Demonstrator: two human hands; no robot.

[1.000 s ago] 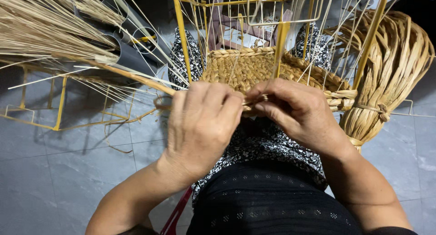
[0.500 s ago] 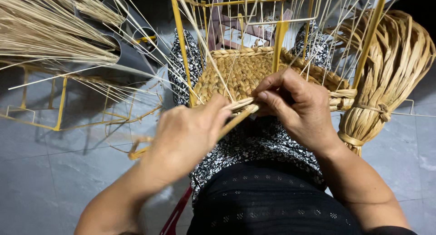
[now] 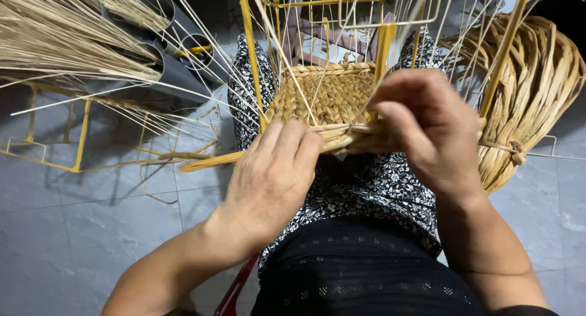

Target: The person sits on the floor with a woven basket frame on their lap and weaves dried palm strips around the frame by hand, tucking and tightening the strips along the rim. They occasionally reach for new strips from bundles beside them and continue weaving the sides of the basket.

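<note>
Resting on your lap, the woven basket panel [image 3: 332,99] sits inside a yellow wire frame [image 3: 251,60], with thin pale stakes fanning up from its edges; your left hand [image 3: 271,175] lies over the near rim, fingers curled and pressed together on a flat straw strand [image 3: 210,161] that runs out to the left; your right hand [image 3: 427,130] grips the same rim just beside it, fingers pinched on the weaving strand where it meets the braid. A tied bundle of broad straw [image 3: 531,96] lies to your right; loose fine straw [image 3: 55,41] sits on a second wire frame at the left, beside grey pipes [image 3: 177,53] on the grey tiled floor [image 3: 73,230].
</note>
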